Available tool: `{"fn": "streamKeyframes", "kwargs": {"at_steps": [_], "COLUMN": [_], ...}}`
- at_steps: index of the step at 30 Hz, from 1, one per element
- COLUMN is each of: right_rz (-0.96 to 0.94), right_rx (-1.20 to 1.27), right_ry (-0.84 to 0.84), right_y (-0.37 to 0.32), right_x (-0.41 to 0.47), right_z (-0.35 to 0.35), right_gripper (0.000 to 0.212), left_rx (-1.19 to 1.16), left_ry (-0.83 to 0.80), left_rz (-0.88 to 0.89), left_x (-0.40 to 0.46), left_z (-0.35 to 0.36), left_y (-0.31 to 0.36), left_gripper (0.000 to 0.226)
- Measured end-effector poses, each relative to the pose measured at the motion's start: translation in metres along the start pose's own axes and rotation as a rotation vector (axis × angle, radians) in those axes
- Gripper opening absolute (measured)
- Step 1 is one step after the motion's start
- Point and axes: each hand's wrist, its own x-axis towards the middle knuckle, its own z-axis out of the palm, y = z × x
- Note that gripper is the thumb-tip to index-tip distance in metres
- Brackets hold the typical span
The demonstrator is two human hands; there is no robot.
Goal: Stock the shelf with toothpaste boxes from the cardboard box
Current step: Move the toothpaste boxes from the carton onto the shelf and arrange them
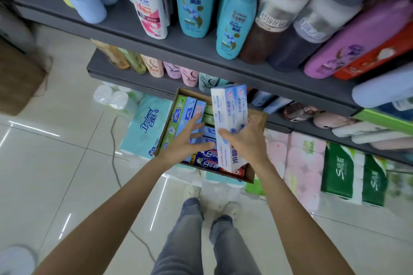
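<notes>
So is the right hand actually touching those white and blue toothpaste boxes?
Touching. The head view shows the right hand gripping the white and blue toothpaste boxes, its fingers curled across their front, lifted above the cardboard box.

We count two hands, our left hand (187, 140) and our right hand (243, 140), and two white toothpaste boxes (230, 123) lifted together over one cardboard box (250, 174), where at least eight more toothpaste boxes (190, 109) show, the rest hidden behind our hands. Along the front edge of the upper shelf (125, 27) we count three teal shampoo bottles (194, 0) and one white shampoo bottle (147, 2). Along the front edge of the lower shelf (125, 78) at least six pastel bottles (154, 67) stand, and two green tissue packs (353, 172) sit on the floor (55, 163).
</notes>
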Motion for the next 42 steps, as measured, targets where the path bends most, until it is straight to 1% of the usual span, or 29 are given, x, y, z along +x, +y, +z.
{"fn": "streamKeyframes", "kwargs": {"at_steps": [2,3,5,7,8,9,12,14,15,17,19,21,24,26,27,28,31,32,34,35,37,40,42], "right_rz": [0.003,-0.003,-0.01,0.011,0.038,0.047,0.023,-0.021,-0.056,-0.12,-0.163,-0.203,-0.297,-0.413,-0.468,-0.512,-0.655,-0.69,-0.749,-0.783,-0.865,-0.965,-0.986], "right_rx": [0.196,0.234,0.309,0.452,0.502,0.518,0.531,0.578,0.583,0.592,0.622,0.623,0.602,0.468,0.381,0.325,0.223,0.2,0.154,0.127,0.057,0.042,0.078], "right_ry": [-0.064,-0.076,-0.108,-0.149,-0.171,-0.19,-0.205,-0.164,-0.132,-0.118,-0.148,-0.195,-0.327,-0.464,-0.506,-0.514,-0.443,-0.427,-0.416,-0.408,-0.371,-0.273,-0.209], "right_y": [-0.012,-0.018,-0.03,-0.037,-0.04,-0.04,-0.037,-0.037,-0.038,-0.038,-0.041,-0.042,-0.042,-0.041,-0.043,-0.048,-0.07,-0.078,-0.096,-0.105,-0.126,-0.165,-0.192], "right_x": [-0.02,-0.029,-0.048,-0.062,-0.068,-0.072,-0.078,-0.079,-0.078,-0.076,-0.075,-0.073,-0.07,-0.066,-0.063,-0.06,-0.053,-0.053,-0.056,-0.058,-0.063,-0.079,-0.088], "right_z": [-0.005,-0.006,-0.008,-0.013,-0.019,-0.025,-0.047,-0.063,-0.07,-0.084,-0.097,-0.109,-0.128,-0.135,-0.138,-0.141,-0.15,-0.153,-0.163,-0.168,-0.177,-0.185,-0.189], "right_gripper": [0.045,0.044,0.046,0.04,0.037,0.035,0.018,0.006,0.011,0.033,0.054,0.07,0.085,0.093,0.094,0.091,0.074,0.073,0.076,0.078,0.074,0.063,0.059], "left_rx": [-0.019,-0.024,-0.074,-0.052,-0.041,-0.056,-0.155,-0.184,-0.183,-0.14,-0.074,-0.025,0.007,0.037,0.039,0.036,0.037,0.038,0.042,0.045,0.06,0.069,0.043], "left_ry": [-0.071,-0.064,0.036,0.221,0.27,0.272,0.11,0.01,-0.026,-0.084,-0.113,-0.115,-0.113,-0.115,-0.122,-0.127,-0.132,-0.139,-0.147,-0.154,-0.165,-0.166,-0.131], "left_rz": [0.064,0.102,0.125,0.091,0.07,0.048,0.0,-0.003,-0.003,-0.002,-0.003,0.003,0.021,0.009,0.006,0.005,0.038,0.057,0.087,0.108,0.155,0.246,0.334], "left_x": [-0.023,-0.031,-0.043,-0.047,-0.048,-0.049,-0.055,-0.065,-0.069,-0.075,-0.083,-0.09,-0.103,-0.112,-0.116,-0.118,-0.125,-0.126,-0.13,-0.133,-0.139,-0.151,-0.157], "left_z": [0.016,0.024,0.04,0.045,0.042,0.037,0.021,0.017,0.018,0.019,0.023,0.027,0.029,0.024,0.022,0.019,0.012,0.011,0.005,0.001,-0.014,-0.046,-0.075], "left_y": [0.02,0.027,0.041,0.053,0.058,0.062,0.076,0.087,0.093,0.099,0.103,0.106,0.119,0.129,0.133,0.137,0.147,0.15,0.158,0.163,0.174,0.198,0.218], "left_gripper": [0.093,0.091,0.083,0.08,0.078,0.076,0.065,0.057,0.056,0.057,0.061,0.061,0.041,0.039,0.042,0.045,0.062,0.064,0.067,0.071,0.08,0.073,0.07]}}
